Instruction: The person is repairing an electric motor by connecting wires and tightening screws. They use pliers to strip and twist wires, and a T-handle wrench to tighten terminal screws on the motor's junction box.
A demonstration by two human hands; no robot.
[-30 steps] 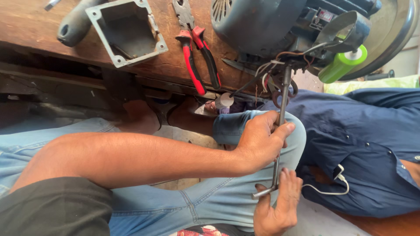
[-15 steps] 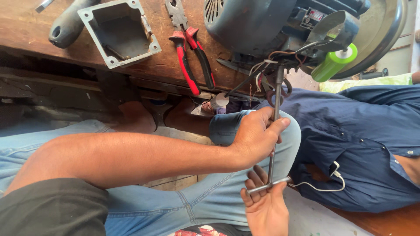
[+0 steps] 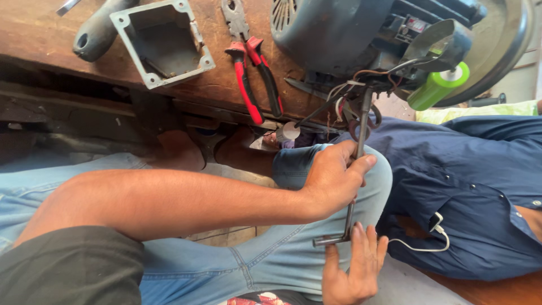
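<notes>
My left hand (image 3: 333, 181) is closed around the shaft of a long metal socket wrench (image 3: 357, 141). The shaft runs up to the wired underside of a grey electric motor (image 3: 333, 34) on the wooden bench (image 3: 39, 34). My right hand (image 3: 350, 268) is below it, with the wrench's short crossbar (image 3: 330, 240) lying between thumb and straightened fingers. My legs in blue jeans (image 3: 226, 271) are under both hands. Loose wires (image 3: 344, 90) hang around the wrench's upper end.
Red-handled pliers (image 3: 254, 79) and an open grey metal box (image 3: 164, 42) lie on the bench left of the motor. A green cylinder (image 3: 437, 87) sticks out at the motor's right. Another person in a dark blue shirt (image 3: 463, 186), with a white cable, sits close on the right.
My right hand has shifted on the crossbar and its fingers have straightened. The crossbar has swung round, and my left hand stays on the shaft.
</notes>
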